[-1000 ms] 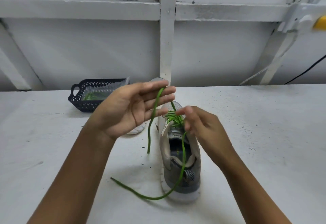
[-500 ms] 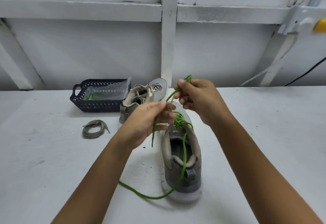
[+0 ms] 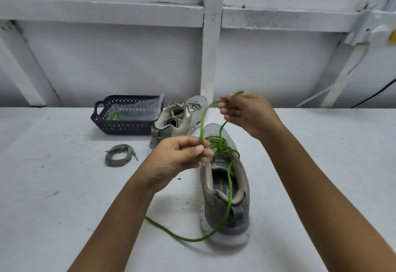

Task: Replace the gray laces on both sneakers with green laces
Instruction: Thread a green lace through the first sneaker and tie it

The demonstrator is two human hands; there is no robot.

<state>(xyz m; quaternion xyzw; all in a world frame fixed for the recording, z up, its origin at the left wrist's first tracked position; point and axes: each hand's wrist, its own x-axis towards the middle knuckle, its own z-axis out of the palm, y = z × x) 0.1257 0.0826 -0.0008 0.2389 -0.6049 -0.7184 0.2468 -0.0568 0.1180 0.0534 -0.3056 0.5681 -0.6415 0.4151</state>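
Higher and further right the right hand (image 3: 248, 114) is now carried, and the green lace (image 3: 228, 186) is drawn into a taller arch between the hands. One end is pinched in the right hand's curled fingers. The strand is pinched by the left hand (image 3: 182, 156) just above the near sneaker (image 3: 227, 218), where it is threaded. Its tail is trailed over the heel onto the counter (image 3: 64, 196). Far left, the second sneaker (image 3: 177, 119), gray-laced, is seen beside a dark basket (image 3: 120, 128), and a loose gray lace (image 3: 120, 156) is coiled nearby.
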